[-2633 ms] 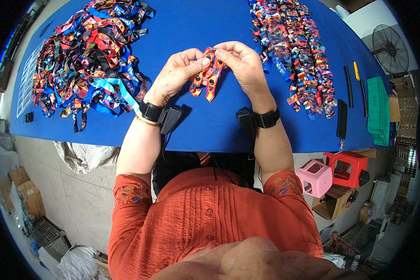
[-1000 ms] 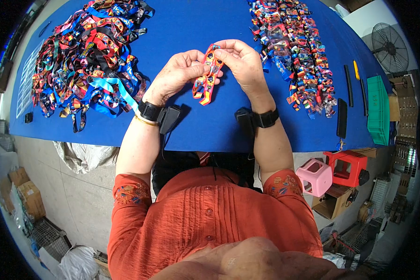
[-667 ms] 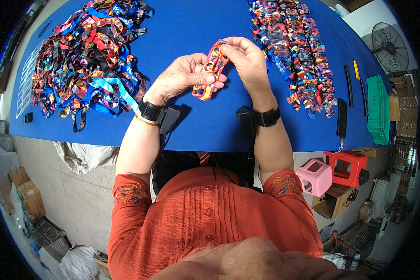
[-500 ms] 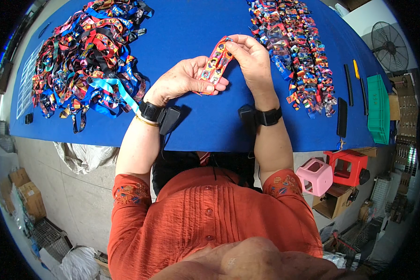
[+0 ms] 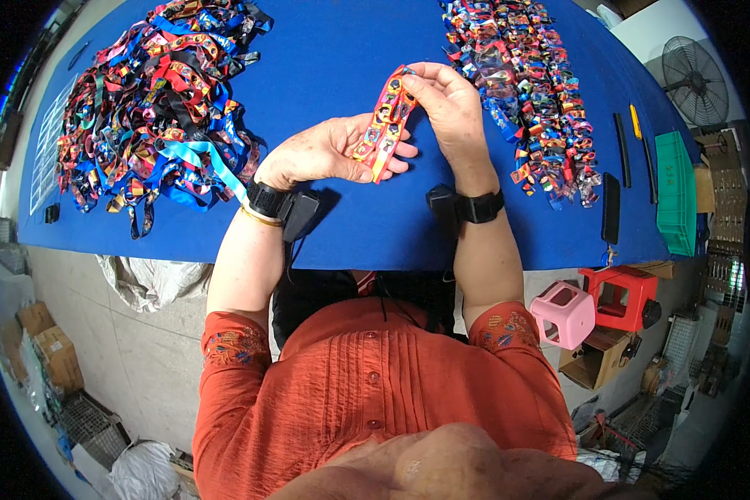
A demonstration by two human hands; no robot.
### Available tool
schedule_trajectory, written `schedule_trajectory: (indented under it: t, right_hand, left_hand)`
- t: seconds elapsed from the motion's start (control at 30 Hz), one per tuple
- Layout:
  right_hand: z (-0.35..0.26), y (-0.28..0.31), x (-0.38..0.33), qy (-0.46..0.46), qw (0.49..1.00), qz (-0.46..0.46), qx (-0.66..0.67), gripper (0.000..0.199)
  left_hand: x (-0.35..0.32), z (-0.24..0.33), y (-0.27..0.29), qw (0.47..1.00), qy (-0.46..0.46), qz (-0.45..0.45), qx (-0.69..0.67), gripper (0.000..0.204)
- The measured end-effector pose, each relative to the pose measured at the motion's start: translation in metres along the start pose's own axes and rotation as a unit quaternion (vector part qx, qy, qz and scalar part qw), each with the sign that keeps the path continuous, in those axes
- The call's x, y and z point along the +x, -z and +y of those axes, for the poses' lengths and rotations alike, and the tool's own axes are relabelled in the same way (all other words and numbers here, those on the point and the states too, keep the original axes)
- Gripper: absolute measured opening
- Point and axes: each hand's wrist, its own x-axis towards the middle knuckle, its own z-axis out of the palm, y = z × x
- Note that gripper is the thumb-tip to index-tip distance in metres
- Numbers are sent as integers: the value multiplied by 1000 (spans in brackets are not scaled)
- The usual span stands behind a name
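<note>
A red printed lanyard (image 5: pixel 384 127) with colourful pictures is held slantwise above the blue table, folded into a short band. Its upper end is pinched between the thumb and fingers of my right hand (image 5: pixel 454 104). Lower down, my left hand (image 5: pixel 329 150) holds it, the thumb on one side and the fingers behind. The lower end sticks out just past the left fingers. To the left lies a large tangled heap of loose lanyards (image 5: pixel 171 92). Folded lanyards (image 5: pixel 529 92), which look bundled, are laid in rows on the right.
The blue table (image 5: pixel 383 233) carries black strips (image 5: pixel 622 142), a yellow-handled tool (image 5: pixel 636 122), a dark flat case (image 5: pixel 611 208) and a green crate (image 5: pixel 675 193) at its right side. Pink (image 5: pixel 563 314) and red stools (image 5: pixel 621 300) stand below. A fan (image 5: pixel 693 82) is at far right.
The lanyard's lower part has swung straighter and its end now reaches slightly lower past my left fingers. My left hand has shifted its hold a little; my right hand keeps its pinch.
</note>
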Motion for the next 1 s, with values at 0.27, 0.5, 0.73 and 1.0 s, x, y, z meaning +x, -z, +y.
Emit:
schedule_trajectory:
  t: [0.27, 0.5, 0.73, 1.0]
  right_hand:
    - [2, 1, -1, -27, 999, -34, -23, 19]
    - [14, -7, -4, -32, 995, -89, -19, 19]
    - [12, -8, -3, -27, 996, -89, -8, 20]
    - [7, -11, -5, -14, 997, -69, -19, 22]
  left_hand:
    - [2, -2, 2, 993, -69, 90, -28, 45]
    - [2, -4, 14, 966, -97, 231, 58, 26]
    - [5, -6, 12, 957, -113, 259, 66, 16]
    - [4, -11, 22, 949, -122, 280, 84, 16]
